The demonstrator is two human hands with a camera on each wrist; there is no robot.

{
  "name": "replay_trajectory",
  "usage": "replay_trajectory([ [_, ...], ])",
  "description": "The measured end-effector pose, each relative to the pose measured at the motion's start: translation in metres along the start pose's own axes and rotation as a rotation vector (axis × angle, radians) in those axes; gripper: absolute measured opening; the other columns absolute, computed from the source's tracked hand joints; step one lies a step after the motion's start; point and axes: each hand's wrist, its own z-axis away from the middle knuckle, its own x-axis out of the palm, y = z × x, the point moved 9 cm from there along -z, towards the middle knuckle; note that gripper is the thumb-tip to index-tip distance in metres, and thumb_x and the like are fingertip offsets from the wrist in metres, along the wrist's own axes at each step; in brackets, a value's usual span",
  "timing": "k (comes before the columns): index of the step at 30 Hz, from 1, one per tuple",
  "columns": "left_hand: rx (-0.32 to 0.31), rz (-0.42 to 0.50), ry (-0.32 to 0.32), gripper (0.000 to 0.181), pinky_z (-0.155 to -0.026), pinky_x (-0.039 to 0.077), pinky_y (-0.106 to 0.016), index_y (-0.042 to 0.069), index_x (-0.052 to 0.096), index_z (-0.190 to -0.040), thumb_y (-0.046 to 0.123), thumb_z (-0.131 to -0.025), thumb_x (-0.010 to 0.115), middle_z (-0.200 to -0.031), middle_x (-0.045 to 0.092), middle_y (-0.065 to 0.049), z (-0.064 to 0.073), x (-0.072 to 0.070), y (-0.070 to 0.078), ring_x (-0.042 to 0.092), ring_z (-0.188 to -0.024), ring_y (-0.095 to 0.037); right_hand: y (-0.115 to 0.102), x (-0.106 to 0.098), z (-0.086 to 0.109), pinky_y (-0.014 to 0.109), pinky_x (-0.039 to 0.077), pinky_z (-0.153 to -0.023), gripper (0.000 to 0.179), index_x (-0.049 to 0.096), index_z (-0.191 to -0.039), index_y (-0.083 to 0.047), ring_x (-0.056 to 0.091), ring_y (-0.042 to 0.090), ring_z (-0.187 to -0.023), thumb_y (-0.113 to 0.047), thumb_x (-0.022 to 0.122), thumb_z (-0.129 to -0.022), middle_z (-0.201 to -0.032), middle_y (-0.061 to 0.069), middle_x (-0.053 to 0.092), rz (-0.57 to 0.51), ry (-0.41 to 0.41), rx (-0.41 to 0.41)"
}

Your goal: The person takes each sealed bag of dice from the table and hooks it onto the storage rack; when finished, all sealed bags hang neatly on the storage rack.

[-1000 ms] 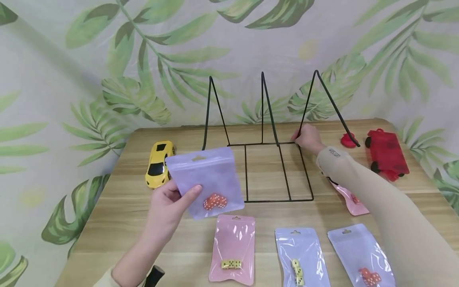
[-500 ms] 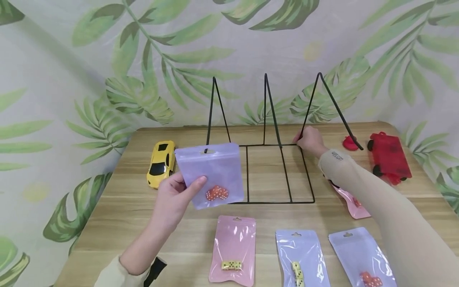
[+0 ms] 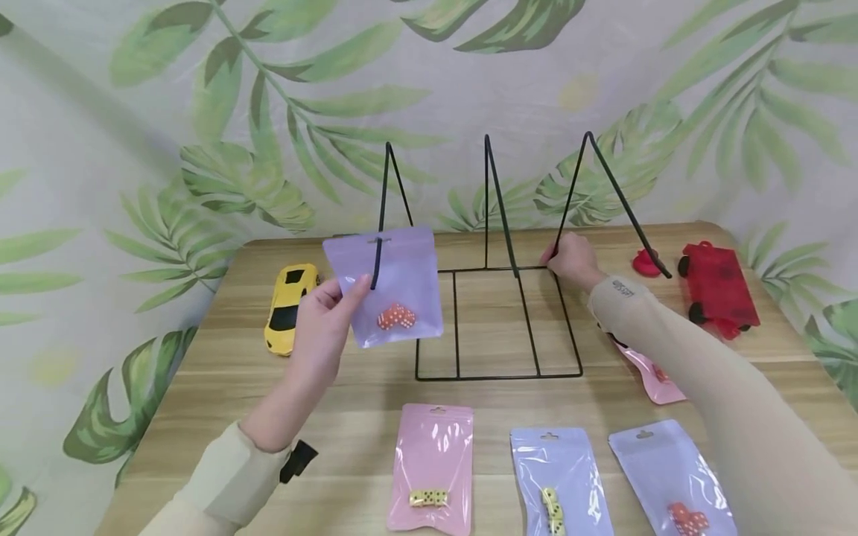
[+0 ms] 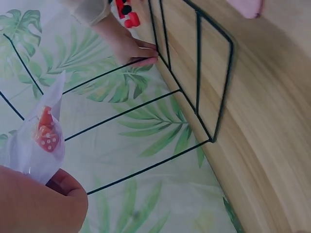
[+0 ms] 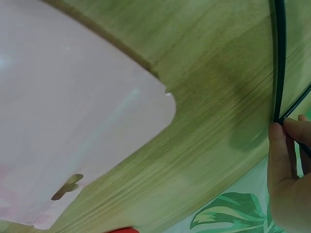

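Note:
My left hand (image 3: 320, 327) pinches a lilac zip bag (image 3: 424, 279) by its left side, thumb in front. Orange dice (image 3: 397, 317) lie at the bottom of the bag. The left prong (image 3: 384, 193) of a black wire rack appears to run through the bag's hang hole, its tip showing in front of the bag. My right hand (image 3: 573, 260) pinches the back right corner of the rack's base (image 3: 499, 377). In the right wrist view, thumb and fingers of that hand (image 5: 287, 170) close on the wire joint. The left wrist view shows the bag (image 4: 24, 150) edge-on.
Nearby on the table (image 3: 221, 417) lie a pink bag (image 3: 432, 454) and a blue bag (image 3: 559, 461) with yellow dice, and a lilac bag (image 3: 670, 469) with orange dice. Another pink bag (image 3: 653, 380) is partly under the right forearm. Toy cars, yellow (image 3: 290, 305) and red (image 3: 720, 290), flank the rack.
My left hand has raised the lilac bag and moved it away from me onto the left prong, whose tip now shows in front. The right hand keeps its grip on the rack.

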Motion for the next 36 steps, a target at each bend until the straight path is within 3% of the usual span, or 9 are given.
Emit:
replay_trajectory([
  [6, -0.029, 0.018, 0.047, 0.039, -0.085, 0.053, -0.020, 0.004, 0.065, -0.117, 0.037, -0.096, 0.062, -0.095, 0.065, 0.008, -0.042, 0.008, 0.005, 0.059, -0.095, -0.008, -0.001, 0.001, -0.002, 0.044, 0.053, -0.080, 0.019, 0.077, -0.086, -0.003, 0.067, 0.035, -0.089, 0.000, 0.059, -0.081, -0.090, 0.017, 0.075, -0.010, 0.025, -0.023],
  [11, -0.023, 0.073, 0.084, 0.029, -0.095, 0.043, -0.028, 0.012, 0.067, -0.098, 0.040, -0.094, 0.064, -0.095, 0.059, 0.007, -0.079, 0.013, 0.016, 0.050, -0.099, -0.009, 0.001, -0.001, -0.002, 0.045, 0.052, -0.081, 0.020, 0.077, -0.086, -0.003, 0.067, 0.035, -0.089, 0.001, 0.058, -0.081, -0.090, 0.017, 0.075, -0.010, 0.038, -0.014],
  [14, -0.001, 0.092, 0.106, 0.025, -0.087, 0.039, -0.027, 0.015, 0.062, -0.084, 0.038, -0.094, 0.064, -0.088, 0.054, 0.007, -0.096, 0.015, 0.023, 0.045, -0.091, -0.007, 0.000, -0.001, -0.001, 0.046, 0.053, -0.083, 0.020, 0.077, -0.086, -0.002, 0.067, 0.036, -0.091, 0.001, 0.058, -0.082, -0.092, 0.017, 0.075, 0.002, 0.035, -0.016],
  [17, -0.005, 0.125, 0.122, 0.024, -0.080, 0.040, -0.023, 0.016, 0.061, -0.080, 0.035, -0.094, 0.065, -0.084, 0.055, 0.007, -0.108, 0.017, 0.028, 0.047, -0.085, -0.006, -0.002, -0.001, 0.000, 0.047, 0.053, -0.085, 0.020, 0.077, -0.087, -0.002, 0.067, 0.037, -0.092, 0.000, 0.058, -0.083, -0.092, 0.018, 0.075, 0.010, 0.027, -0.017],
  [20, -0.033, 0.151, 0.128, 0.019, -0.074, 0.046, -0.020, 0.016, 0.064, -0.085, 0.033, -0.094, 0.066, -0.083, 0.059, 0.008, -0.118, 0.020, 0.028, 0.052, -0.078, -0.005, -0.003, -0.001, -0.001, 0.048, 0.053, -0.087, 0.020, 0.077, -0.087, -0.002, 0.067, 0.038, -0.093, 0.000, 0.058, -0.082, -0.093, 0.018, 0.075, 0.012, 0.030, -0.011],
  [27, -0.070, 0.144, 0.150, 0.026, -0.082, 0.049, -0.022, 0.009, 0.069, -0.104, 0.032, -0.092, 0.069, -0.090, 0.061, 0.008, -0.128, 0.014, 0.020, 0.054, -0.085, -0.006, -0.003, 0.002, -0.005, 0.046, 0.053, -0.086, 0.020, 0.077, -0.086, -0.003, 0.067, 0.036, -0.093, 0.000, 0.058, -0.083, -0.093, 0.017, 0.075, 0.014, 0.033, 0.004],
  [31, -0.003, 0.153, 0.163, 0.037, -0.079, 0.051, -0.020, 0.007, 0.068, -0.115, 0.033, -0.090, 0.071, -0.088, 0.062, 0.008, -0.131, 0.010, 0.019, 0.057, -0.083, -0.006, 0.000, 0.002, -0.005, 0.044, 0.053, -0.084, 0.021, 0.078, -0.086, -0.004, 0.067, 0.035, -0.092, 0.001, 0.058, -0.082, -0.092, 0.017, 0.075, 0.016, 0.040, 0.018],
  [36, 0.135, 0.230, 0.157, 0.025, -0.072, 0.051, -0.018, 0.011, 0.069, -0.105, 0.031, -0.091, 0.070, -0.085, 0.067, 0.008, -0.128, 0.010, 0.024, 0.059, -0.079, -0.007, 0.001, 0.002, -0.003, 0.044, 0.053, -0.083, 0.020, 0.078, -0.085, -0.004, 0.068, 0.035, -0.091, 0.001, 0.058, -0.081, -0.091, 0.017, 0.075, 0.016, 0.037, 0.017],
])
